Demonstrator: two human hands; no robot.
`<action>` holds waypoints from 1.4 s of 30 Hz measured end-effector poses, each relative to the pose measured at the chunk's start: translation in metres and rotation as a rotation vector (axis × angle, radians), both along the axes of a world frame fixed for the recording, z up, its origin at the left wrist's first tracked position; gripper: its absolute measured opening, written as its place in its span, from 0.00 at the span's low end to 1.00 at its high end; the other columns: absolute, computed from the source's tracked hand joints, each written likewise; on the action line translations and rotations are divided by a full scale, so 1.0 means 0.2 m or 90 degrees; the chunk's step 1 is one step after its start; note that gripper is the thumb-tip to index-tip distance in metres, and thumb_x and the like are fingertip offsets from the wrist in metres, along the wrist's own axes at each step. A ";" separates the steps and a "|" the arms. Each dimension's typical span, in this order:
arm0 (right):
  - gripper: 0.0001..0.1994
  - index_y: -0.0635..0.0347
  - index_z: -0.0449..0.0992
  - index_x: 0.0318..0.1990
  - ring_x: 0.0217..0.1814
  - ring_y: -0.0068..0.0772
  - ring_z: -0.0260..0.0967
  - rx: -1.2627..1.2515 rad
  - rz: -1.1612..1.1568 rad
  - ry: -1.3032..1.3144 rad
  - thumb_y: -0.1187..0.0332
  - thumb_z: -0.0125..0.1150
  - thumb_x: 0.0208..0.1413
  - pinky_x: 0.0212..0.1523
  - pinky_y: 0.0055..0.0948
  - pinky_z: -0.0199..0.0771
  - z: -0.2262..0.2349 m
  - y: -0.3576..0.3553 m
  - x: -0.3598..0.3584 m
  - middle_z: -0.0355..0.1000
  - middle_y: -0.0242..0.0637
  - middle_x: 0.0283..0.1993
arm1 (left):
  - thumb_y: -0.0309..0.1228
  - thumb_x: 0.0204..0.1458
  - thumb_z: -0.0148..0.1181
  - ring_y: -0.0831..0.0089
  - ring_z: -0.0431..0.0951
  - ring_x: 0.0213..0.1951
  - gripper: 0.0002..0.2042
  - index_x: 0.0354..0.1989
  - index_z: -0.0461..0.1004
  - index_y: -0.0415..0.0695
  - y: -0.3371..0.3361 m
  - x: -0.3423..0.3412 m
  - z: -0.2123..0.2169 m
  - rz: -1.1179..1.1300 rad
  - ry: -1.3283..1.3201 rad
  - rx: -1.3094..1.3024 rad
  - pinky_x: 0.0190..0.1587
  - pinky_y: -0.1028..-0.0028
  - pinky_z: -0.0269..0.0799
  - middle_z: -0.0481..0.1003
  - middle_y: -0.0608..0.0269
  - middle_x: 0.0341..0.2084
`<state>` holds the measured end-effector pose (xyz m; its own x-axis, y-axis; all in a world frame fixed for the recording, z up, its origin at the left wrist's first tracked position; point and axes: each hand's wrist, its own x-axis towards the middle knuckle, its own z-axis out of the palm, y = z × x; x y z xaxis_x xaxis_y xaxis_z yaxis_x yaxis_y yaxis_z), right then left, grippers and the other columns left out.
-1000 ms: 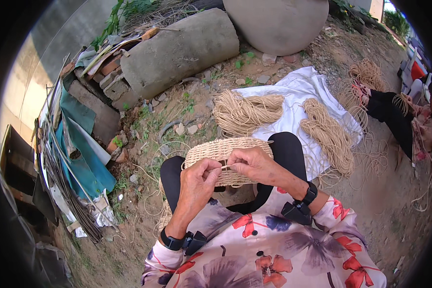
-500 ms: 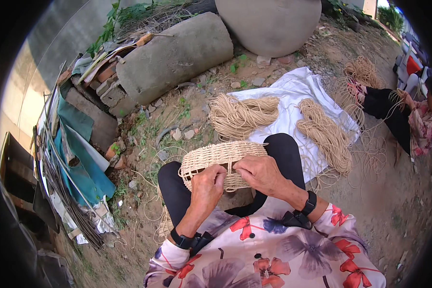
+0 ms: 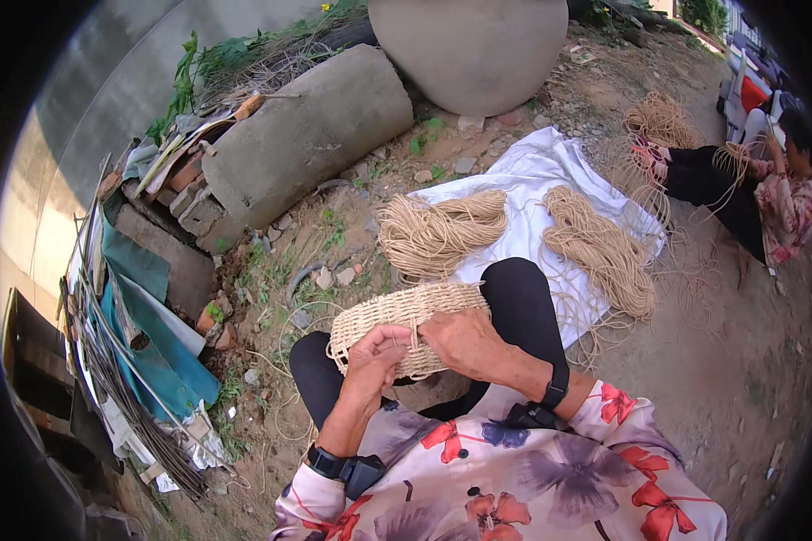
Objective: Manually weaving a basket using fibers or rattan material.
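A half-woven basket of pale straw rope (image 3: 397, 314) rests on my lap between my knees. My left hand (image 3: 374, 359) pinches its near rim from the left. My right hand (image 3: 465, 341) grips the rim from the right, fingertips meeting the left hand's. Beyond my knees two loose bundles of the same straw rope lie on a white sheet (image 3: 532, 171): one to the left (image 3: 438, 233), one to the right (image 3: 604, 252).
A concrete cylinder (image 3: 307, 135) and a large round jar (image 3: 469, 45) stand ahead. Bricks, boards and blue sheeting (image 3: 144, 352) are piled at my left. Another person (image 3: 749, 180) sits at the right with tangled rope. The ground is bare dirt with stones.
The basket and both hands sit a little lower and nearer my body; the view has shifted slightly. My fingers keep working the rim at the same spot.
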<state>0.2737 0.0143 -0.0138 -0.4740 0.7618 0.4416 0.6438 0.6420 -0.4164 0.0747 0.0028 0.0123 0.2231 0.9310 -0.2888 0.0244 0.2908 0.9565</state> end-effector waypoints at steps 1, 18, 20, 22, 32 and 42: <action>0.06 0.63 0.73 0.31 0.30 0.50 0.75 -0.022 0.001 -0.012 0.71 0.53 0.53 0.29 0.47 0.72 -0.01 0.01 -0.01 0.73 0.47 0.29 | 0.18 0.55 0.55 0.90 0.60 0.15 0.11 0.46 0.74 0.40 0.01 -0.01 0.00 0.011 -0.067 -0.036 0.15 0.86 0.53 0.79 0.65 0.34; 0.08 0.60 0.79 0.32 0.28 0.47 0.75 -0.361 0.064 0.160 0.67 0.57 0.48 0.33 0.42 0.72 0.08 0.10 -0.01 0.75 0.46 0.25 | 0.17 0.53 0.57 0.89 0.61 0.14 0.13 0.47 0.72 0.40 -0.01 -0.03 0.04 0.038 -0.033 0.037 0.14 0.85 0.54 0.78 0.62 0.34; 0.08 0.59 0.80 0.33 0.26 0.43 0.75 -0.546 0.074 0.212 0.68 0.58 0.47 0.31 0.41 0.72 0.12 0.09 0.00 0.75 0.44 0.24 | 0.18 0.54 0.56 0.89 0.62 0.14 0.12 0.47 0.72 0.40 0.00 -0.02 0.06 0.024 -0.016 0.035 0.14 0.85 0.54 0.78 0.63 0.35; 0.07 0.60 0.79 0.31 0.25 0.45 0.74 -0.513 0.061 0.244 0.67 0.58 0.47 0.30 0.41 0.72 0.10 0.09 0.02 0.75 0.46 0.24 | 0.20 0.55 0.56 0.90 0.62 0.16 0.11 0.47 0.73 0.40 0.01 0.01 0.10 -0.012 0.060 0.065 0.14 0.86 0.53 0.78 0.64 0.34; 0.08 0.63 0.70 0.30 0.27 0.59 0.70 -0.120 -0.017 0.150 0.67 0.52 0.54 0.31 0.54 0.67 0.08 0.03 0.02 0.70 0.51 0.21 | 0.25 0.53 0.60 0.71 0.81 0.28 0.07 0.39 0.78 0.40 -0.01 0.02 0.12 -0.024 0.520 0.496 0.34 0.72 0.75 0.80 0.55 0.26; 0.08 0.60 0.71 0.29 0.19 0.34 0.65 -0.221 -0.011 0.271 0.66 0.59 0.57 0.24 0.33 0.65 -0.04 -0.01 0.24 0.67 0.40 0.19 | 0.25 0.51 0.62 0.69 0.80 0.25 0.07 0.38 0.79 0.41 0.01 0.02 0.16 -0.024 0.452 0.400 0.31 0.72 0.73 0.79 0.56 0.23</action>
<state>0.3220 0.0123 -0.0216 -0.2942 0.9030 0.3132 0.3820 0.4115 -0.8275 0.0788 0.0047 0.0446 0.2214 0.9579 0.1828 0.6588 -0.2851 0.6961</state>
